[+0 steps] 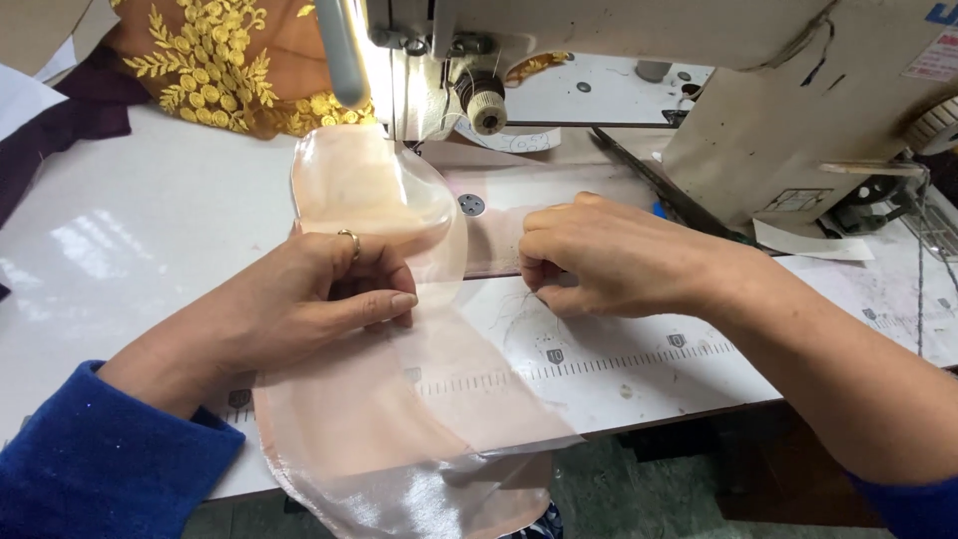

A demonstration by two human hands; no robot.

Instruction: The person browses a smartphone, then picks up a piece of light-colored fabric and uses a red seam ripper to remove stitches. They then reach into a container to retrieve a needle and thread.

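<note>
A curved piece of sheer peach fabric (419, 409) lies on the white sewing table (150, 240), running from the machine's needle area down over the front edge. My left hand (309, 299), a ring on one finger, presses and pinches the fabric near its middle. To the right, my right hand (599, 255) is curled with fingertips pinching the fabric's right edge, level with the left hand. The sewing machine (699, 70) stands just behind both hands, its presser foot area (414, 140) at the fabric's far end.
Orange fabric with gold embroidery (220, 70) is heaped at the back left, beside dark purple cloth (70, 120). A printed ruler strip (599, 359) runs along the table front. Loose threads lie beneath my right hand. Scissors-like dark tool (649, 180) rests by the machine base.
</note>
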